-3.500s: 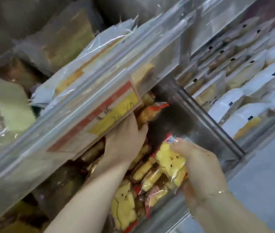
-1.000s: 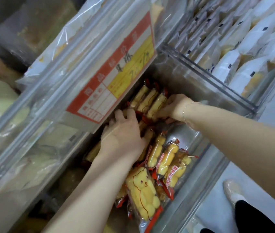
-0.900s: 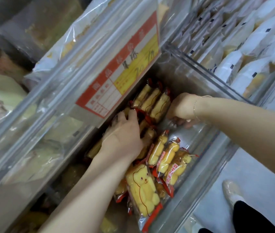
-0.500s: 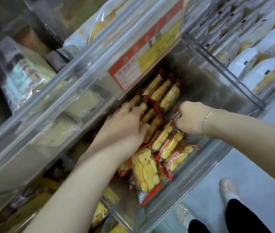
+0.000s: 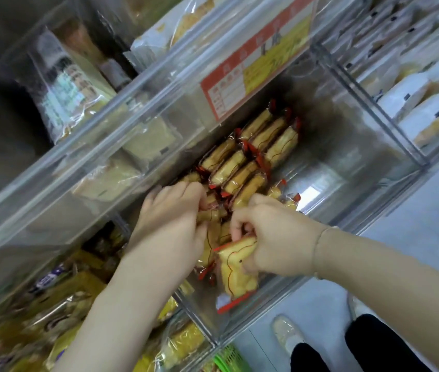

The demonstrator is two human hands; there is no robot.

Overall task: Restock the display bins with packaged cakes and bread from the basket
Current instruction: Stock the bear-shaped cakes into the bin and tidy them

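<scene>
Inside the clear display bin (image 5: 320, 267), the right hand (image 5: 274, 237) pinches a bear-shaped cake packet (image 5: 237, 275) while the left hand (image 5: 170, 224) curls around neighbouring packets (light, squashy, slick film), so it is probably best held by its edges.

Lighting bright, even, from overhead. Glare patch on the clear acrylic display bin (image 5: 313, 190) wall, reflections streak its panels. Dim upper left corner, dark shadow at the bin's back. Wide-angle bends straight edges near the frame borders. Red-and-yellow price label (image 5: 256, 65) smeared, unreadable; overall soft, slight motion blur.
</scene>
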